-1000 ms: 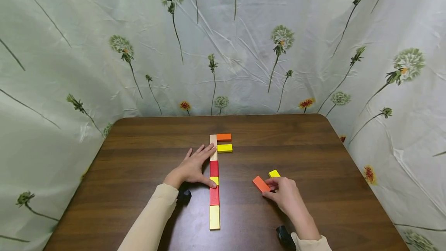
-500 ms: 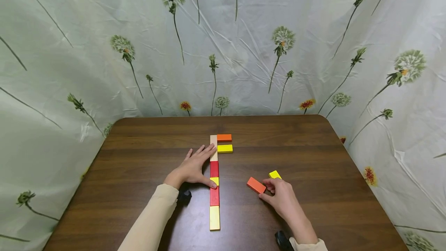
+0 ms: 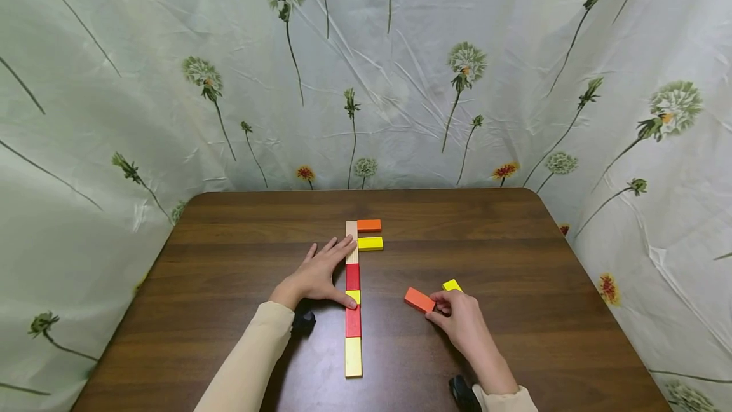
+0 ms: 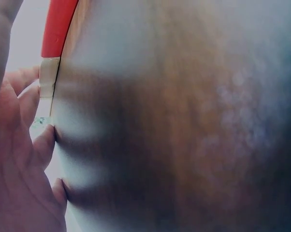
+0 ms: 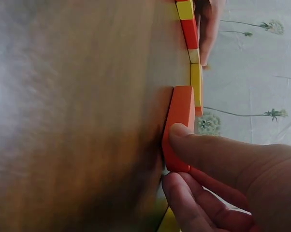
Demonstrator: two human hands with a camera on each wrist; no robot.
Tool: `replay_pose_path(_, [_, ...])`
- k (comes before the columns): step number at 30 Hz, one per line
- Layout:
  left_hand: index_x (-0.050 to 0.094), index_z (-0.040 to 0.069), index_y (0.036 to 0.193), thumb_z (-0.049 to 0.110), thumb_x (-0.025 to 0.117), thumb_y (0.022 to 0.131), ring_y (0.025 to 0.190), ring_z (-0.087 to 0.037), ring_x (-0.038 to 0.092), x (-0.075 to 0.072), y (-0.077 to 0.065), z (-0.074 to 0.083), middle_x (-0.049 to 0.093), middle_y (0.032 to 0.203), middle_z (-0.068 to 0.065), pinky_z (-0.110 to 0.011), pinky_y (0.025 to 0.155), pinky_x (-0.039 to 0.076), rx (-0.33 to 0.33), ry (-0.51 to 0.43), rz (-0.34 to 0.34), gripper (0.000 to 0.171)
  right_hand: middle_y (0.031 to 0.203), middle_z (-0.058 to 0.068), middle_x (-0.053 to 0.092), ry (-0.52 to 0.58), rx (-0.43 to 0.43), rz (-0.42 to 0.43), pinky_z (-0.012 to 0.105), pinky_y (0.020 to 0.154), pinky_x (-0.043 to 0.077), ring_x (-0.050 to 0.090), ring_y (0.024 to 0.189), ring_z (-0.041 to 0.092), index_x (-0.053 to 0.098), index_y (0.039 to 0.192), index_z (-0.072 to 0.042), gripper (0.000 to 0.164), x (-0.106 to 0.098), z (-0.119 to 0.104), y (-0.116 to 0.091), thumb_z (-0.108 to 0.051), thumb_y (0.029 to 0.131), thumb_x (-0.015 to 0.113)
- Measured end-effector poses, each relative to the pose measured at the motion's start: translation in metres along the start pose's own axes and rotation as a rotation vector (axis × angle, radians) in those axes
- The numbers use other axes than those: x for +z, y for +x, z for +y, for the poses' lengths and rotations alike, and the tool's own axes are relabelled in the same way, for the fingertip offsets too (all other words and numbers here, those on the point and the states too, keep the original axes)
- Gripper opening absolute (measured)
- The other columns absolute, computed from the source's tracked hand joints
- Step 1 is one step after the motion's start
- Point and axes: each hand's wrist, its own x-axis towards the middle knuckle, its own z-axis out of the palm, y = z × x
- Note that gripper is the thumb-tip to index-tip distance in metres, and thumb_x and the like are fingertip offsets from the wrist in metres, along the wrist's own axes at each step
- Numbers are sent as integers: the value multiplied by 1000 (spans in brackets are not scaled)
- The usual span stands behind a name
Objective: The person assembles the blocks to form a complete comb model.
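A straight row of flat blocks runs up the table: a plain wood block, a red block, a small yellow piece, another red block and a pale yellow block nearest me. My left hand lies with fingers spread, fingertips on the wood block and thumb on the middle of the row. To the right, my right hand pinches an orange block, thumb along its side in the right wrist view and fingers at its near end. The block's long side is slanted.
An orange block and a yellow block stick out rightward from the wood block, a gap between them. A loose yellow block lies just beyond my right hand, partly covered. Behind the brown table hangs a floral curtain.
My right hand has moved slightly left with the orange block, which has turned flatter toward sideways. My left hand and the row have stayed put.
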Motion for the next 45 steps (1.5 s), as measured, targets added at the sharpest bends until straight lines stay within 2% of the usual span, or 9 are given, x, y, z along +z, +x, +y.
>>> replay_pose_path(7, [25, 27, 173, 75, 90, 68, 170, -34, 10, 0, -1, 0, 13, 183, 6, -75, 130, 2, 0, 6, 0, 133, 98, 8, 77, 15, -38, -18, 39, 83, 65, 73, 88, 18, 82, 108, -3, 26, -1, -6, 16, -4, 84, 90])
replay_pose_path(11, [25, 27, 173, 75, 90, 68, 170, -34, 10, 0, -1, 0, 12, 183, 6, -75, 131, 1, -2, 0, 0, 133, 104, 10, 77, 7, -57, -46, 41, 85, 64, 73, 91, 19, 81, 112, -2, 27, -3, -11, 31, -5, 86, 89])
replay_pose_path(21, [25, 28, 173, 74, 91, 68, 170, -34, 10, 0, -1, 1, 12, 183, 7, -74, 131, 1, -11, -2, -2, 132, 105, 10, 76, -3, -131, -115, 40, 87, 64, 72, 92, 18, 82, 112, -3, 25, 6, -27, 69, -3, 88, 87])
replay_pose_path(30, [24, 28, 173, 73, 91, 68, 170, -34, 9, -1, 0, 1, 12, 183, 7, -74, 131, 0, -16, -12, -8, 132, 106, 9, 78, -29, -215, -184, 38, 87, 64, 72, 92, 17, 82, 112, -4, 23, 15, -34, 94, -5, 89, 87])
replay_pose_path(38, [24, 28, 173, 75, 90, 67, 170, -35, 9, -1, 0, 0, 12, 183, 6, -75, 130, 1, -17, -18, -13, 133, 107, 8, 77, -42, -189, -264, 38, 91, 63, 69, 93, 17, 82, 116, -6, 26, 23, -44, 109, -8, 91, 86])
replay_pose_path(45, [24, 29, 173, 76, 89, 68, 170, -34, 9, 0, 0, -1, 12, 183, 6, -74, 131, 0, -14, -4, -10, 132, 106, 8, 78, -28, -202, -283, 36, 89, 63, 68, 90, 16, 82, 114, -6, 26, 33, -46, 115, -6, 89, 87])
